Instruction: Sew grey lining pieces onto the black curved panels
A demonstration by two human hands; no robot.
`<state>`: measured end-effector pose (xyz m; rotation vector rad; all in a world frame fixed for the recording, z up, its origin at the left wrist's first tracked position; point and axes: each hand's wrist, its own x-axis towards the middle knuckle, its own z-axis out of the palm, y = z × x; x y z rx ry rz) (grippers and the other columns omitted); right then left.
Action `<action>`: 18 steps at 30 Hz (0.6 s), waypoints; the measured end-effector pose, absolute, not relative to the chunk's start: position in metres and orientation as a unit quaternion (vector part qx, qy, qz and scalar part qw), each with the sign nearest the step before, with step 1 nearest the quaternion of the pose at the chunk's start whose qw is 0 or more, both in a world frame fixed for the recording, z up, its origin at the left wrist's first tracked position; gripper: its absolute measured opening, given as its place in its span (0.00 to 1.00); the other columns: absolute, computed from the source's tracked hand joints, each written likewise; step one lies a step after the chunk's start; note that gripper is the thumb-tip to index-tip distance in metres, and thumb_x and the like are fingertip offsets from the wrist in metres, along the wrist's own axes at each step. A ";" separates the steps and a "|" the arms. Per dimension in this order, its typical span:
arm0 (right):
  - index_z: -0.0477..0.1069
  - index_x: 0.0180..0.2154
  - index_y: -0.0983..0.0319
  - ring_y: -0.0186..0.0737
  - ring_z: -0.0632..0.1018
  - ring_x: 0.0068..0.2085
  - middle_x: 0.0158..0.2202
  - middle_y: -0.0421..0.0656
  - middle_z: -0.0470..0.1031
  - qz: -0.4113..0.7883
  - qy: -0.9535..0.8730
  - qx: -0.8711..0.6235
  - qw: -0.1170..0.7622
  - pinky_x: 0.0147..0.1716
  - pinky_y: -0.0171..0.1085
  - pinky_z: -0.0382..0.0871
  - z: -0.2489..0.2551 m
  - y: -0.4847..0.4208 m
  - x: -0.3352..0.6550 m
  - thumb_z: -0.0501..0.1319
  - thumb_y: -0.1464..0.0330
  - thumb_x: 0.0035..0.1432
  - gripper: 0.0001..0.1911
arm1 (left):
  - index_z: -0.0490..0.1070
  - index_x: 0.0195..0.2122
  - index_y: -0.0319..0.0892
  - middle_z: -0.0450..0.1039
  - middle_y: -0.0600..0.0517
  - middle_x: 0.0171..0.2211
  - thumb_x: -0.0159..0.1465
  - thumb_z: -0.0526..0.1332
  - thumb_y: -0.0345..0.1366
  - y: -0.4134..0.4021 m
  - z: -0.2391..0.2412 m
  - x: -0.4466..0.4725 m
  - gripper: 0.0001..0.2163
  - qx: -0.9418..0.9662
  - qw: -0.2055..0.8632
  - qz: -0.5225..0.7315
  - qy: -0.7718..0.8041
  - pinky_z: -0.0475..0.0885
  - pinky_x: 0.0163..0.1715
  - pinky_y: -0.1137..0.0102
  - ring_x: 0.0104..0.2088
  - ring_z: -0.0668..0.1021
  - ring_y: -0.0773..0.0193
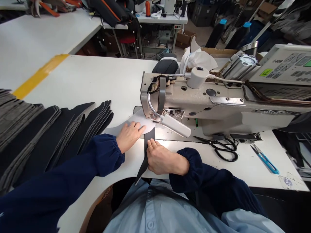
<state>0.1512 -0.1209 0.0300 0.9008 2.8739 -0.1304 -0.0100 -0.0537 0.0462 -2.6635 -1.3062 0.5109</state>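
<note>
- At my far left, stacks of dark fabric pieces (53,139) lie fanned out on the white table (97,79), their pointed ends away from me; part of them is hidden behind my navy sleeve.
- Behind these stacks, a band of yellow tape (45,74) runs slantwise across the tabletop.
- My left hand (130,136) lies palm down, fingers stretched out and a little apart, on a light grey piece (138,117), which reaches in under the head of the sewing machine (179,97).
- Along its right side, the grey piece meets a dark strip (149,133), which runs from just below the machine head towards me and hangs past the table edge.
- My right hand (164,157) is on that strip, fingers close together and fingertips on the cloth; I cannot tell whether the thumb pinches it from below.
- Above and right of this hand hangs a white lamp (176,125) on its bendy metal neck.
- Farther right, black scissors (216,143) lie with their blades towards me on the left.
- At the right end, blue snips (268,161) lie near the table corner, and a control panel (286,64) sits over the machine.
</note>
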 end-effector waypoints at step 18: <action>0.70 0.50 0.83 0.59 0.77 0.52 0.52 0.71 0.71 0.073 0.953 0.293 0.040 0.48 0.51 0.74 0.006 -0.125 0.150 0.54 0.76 0.59 0.20 | 0.67 0.44 0.32 0.70 0.41 0.38 0.56 0.51 0.20 -0.061 0.061 0.008 0.15 -0.900 -0.082 0.199 -0.379 0.73 0.36 0.65 0.37 0.76 0.56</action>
